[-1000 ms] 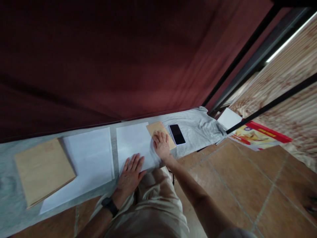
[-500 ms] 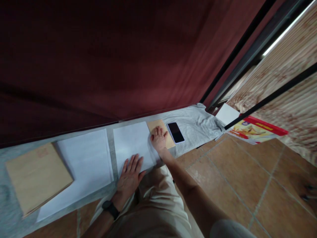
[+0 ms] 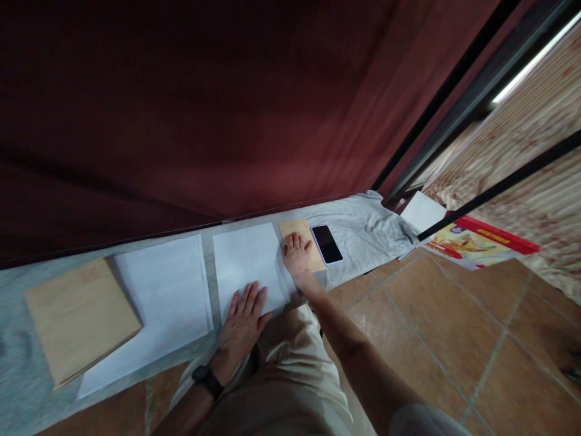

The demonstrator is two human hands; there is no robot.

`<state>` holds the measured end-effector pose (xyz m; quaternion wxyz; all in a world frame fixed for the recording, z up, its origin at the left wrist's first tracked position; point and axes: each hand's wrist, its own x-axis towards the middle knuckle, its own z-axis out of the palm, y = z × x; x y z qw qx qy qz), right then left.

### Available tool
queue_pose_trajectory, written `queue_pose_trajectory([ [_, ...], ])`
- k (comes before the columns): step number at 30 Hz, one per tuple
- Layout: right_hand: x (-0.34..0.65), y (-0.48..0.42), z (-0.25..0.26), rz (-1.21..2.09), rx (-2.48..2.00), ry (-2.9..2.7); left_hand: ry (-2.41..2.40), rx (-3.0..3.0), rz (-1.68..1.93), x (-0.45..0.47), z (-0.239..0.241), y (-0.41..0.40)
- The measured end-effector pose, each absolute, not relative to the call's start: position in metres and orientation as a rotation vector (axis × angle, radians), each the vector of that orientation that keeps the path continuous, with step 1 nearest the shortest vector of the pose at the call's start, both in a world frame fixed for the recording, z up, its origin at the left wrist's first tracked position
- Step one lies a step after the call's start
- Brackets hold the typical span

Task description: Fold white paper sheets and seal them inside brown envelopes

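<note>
Two hands lie flat before me, both empty, palms down and fingers a little spread. My left hand (image 3: 242, 324), wearing a watch (image 3: 207, 381), rests on the near part of a white sheet (image 3: 245, 251); my right hand (image 3: 297, 257) covers the middle of a brown paper (image 3: 291, 226) at the sheet's right edge. The wrist and fingers hide much of the join, so I cannot tell whether the two overlap there. A phone (image 3: 327, 244), its screen dark, lies just right of the brown paper.

To the left, envelopes (image 3: 84, 321) partly cover white papers (image 3: 166, 290); the top one bears a faint reddish mark I can't read. By the floor (image 3: 431, 315), a colourful box (image 3: 476, 242) has pale lettering on red, too small for me to read. Something dark is cut off at the right edge. Grey cloth (image 3: 358, 227) covers the counter, beneath a dark red curtain (image 3: 181, 121).
</note>
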<state>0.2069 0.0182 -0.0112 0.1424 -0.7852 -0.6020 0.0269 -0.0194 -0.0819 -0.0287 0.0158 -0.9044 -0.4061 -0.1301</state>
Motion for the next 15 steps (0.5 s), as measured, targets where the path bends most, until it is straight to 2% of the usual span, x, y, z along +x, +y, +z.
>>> queue_pose_trajectory([
  [10, 0.202, -0.021, -0.022, 0.08, -2.054, -1.817, -1.268, -2.811, -0.393, -0.02, -0.025, -0.083],
  [15, 0.171, -0.059, -0.032, 0.119, -1.7, -2.069, -1.296, -2.81, -0.367, -0.016, -0.025, -0.086],
])
